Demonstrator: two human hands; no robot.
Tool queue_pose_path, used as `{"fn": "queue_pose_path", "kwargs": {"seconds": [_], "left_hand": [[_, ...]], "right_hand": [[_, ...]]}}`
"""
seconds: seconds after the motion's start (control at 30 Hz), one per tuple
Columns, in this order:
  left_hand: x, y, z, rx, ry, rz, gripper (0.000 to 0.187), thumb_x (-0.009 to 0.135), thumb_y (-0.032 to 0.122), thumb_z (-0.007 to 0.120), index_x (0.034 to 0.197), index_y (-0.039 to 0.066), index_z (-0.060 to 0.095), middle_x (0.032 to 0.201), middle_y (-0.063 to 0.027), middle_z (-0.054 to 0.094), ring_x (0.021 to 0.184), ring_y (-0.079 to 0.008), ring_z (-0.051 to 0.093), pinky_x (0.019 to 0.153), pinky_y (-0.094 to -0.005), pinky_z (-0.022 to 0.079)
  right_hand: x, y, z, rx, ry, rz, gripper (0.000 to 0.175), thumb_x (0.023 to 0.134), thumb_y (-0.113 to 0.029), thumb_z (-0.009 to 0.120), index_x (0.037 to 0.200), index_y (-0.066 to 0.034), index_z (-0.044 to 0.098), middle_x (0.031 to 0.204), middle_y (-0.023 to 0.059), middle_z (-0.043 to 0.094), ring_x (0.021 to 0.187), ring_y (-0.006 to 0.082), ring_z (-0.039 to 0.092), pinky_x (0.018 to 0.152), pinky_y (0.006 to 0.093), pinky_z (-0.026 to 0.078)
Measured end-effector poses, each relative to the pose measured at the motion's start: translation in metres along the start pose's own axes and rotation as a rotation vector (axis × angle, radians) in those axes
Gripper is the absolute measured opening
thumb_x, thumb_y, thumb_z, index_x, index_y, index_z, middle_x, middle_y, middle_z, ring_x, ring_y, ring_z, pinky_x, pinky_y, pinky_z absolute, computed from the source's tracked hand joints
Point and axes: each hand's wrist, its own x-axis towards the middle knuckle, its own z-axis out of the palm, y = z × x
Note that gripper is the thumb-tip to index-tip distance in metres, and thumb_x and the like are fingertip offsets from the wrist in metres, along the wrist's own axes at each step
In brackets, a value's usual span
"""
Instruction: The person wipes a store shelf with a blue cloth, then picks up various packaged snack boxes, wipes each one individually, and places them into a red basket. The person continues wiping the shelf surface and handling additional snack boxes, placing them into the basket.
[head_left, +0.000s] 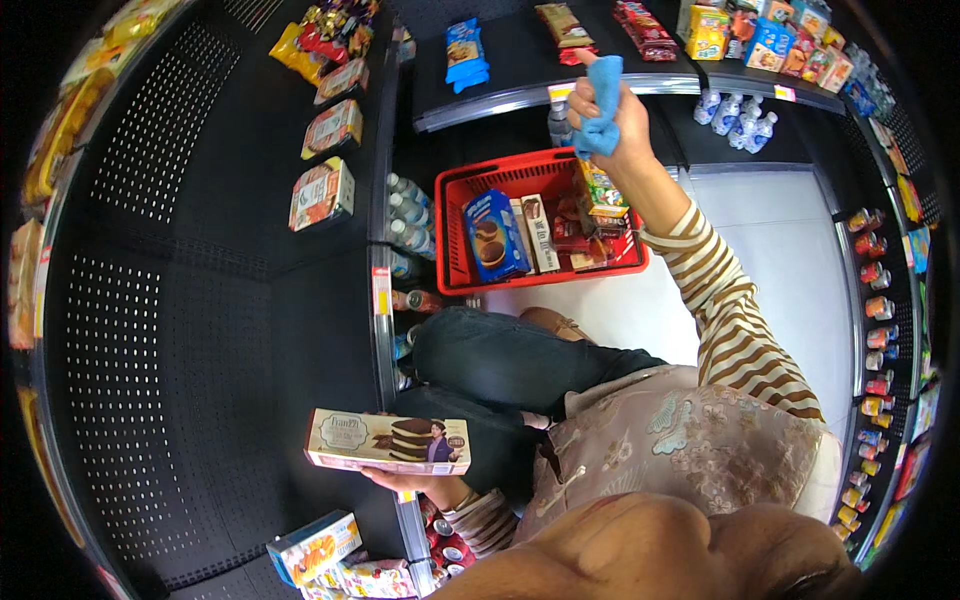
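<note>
My left hand (412, 480) supports a cream-coloured box of chocolate sandwich biscuits (390, 442) from its lower side, at the front edge of the black shelf (322, 322). Most of its fingers are hidden behind the box. In my right hand (632, 127) is a bunched blue cloth (601, 105), raised over the far side of a red shopping basket (544, 279). The basket stands on the floor and holds several packs, among them a blue biscuit box (495, 236) and a narrow white box (540, 232).
Packaged tubs (322, 193) line the left shelf's edge, with water bottles (411, 214) below. A blue-white biscuit box (319, 547) lies at lower left. Snack packs (466, 54) sit on the back shelf, small bottles (739, 120) beneath. Cans (879, 307) line the right shelf.
</note>
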Motion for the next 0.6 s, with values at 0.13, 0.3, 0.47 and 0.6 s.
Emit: {"fn": "queue_pose_path", "kwargs": {"seconds": [0.13, 0.3, 0.47, 0.6], "left_hand": [[-0.001, 0.002, 0.007, 0.009, 0.146, -0.079, 0.073, 0.103, 0.058, 0.043, 0.159, 0.011, 0.036, 0.147, -0.0185, 0.055, 0.125, -0.0323, 0.062, 0.111, -0.0479, 0.051], [0.002, -0.005, -0.006, 0.116, 0.044, 0.044, 0.067, 0.105, 0.057, 0.038, 0.160, 0.018, 0.036, 0.145, -0.0218, 0.056, 0.124, -0.0326, 0.065, 0.094, -0.0461, 0.063], [-0.002, -0.005, -0.011, 0.591, 0.247, 0.150, 0.072, 0.103, 0.061, 0.043, 0.160, 0.017, 0.035, 0.143, -0.0215, 0.058, 0.116, -0.0336, 0.068, 0.089, -0.0476, 0.065], [-0.002, -0.001, 0.000, 0.058, 0.026, -0.010, 0.074, 0.102, 0.063, 0.042, 0.159, 0.015, 0.035, 0.144, -0.0196, 0.057, 0.117, -0.0328, 0.067, 0.093, -0.0461, 0.062]], "right_hand": [[0.019, -0.029, 0.024, -0.041, -0.009, -0.057, 0.027, 0.108, -0.031, 0.049, 0.122, -0.0096, 0.058, 0.072, 0.0013, 0.048, 0.056, 0.0120, 0.045, 0.050, 0.0271, 0.037], [-0.012, -0.010, 0.032, -0.753, -0.163, -0.600, 0.047, 0.106, -0.033, 0.047, 0.141, -0.0024, 0.052, 0.100, 0.0062, 0.062, 0.082, 0.0142, 0.056, 0.073, 0.0289, 0.046], [-0.116, 0.087, -0.003, -0.945, -0.513, 0.006, 0.043, 0.105, -0.038, 0.050, 0.127, -0.0040, 0.063, 0.125, 0.0111, 0.064, 0.121, 0.0230, 0.059, 0.107, 0.0367, 0.044], [-0.188, 0.131, -0.018, -0.780, -0.523, 0.330, 0.041, 0.110, -0.036, 0.051, 0.130, -0.0032, 0.062, 0.124, 0.0079, 0.064, 0.122, 0.0173, 0.057, 0.110, 0.0345, 0.041]]}}
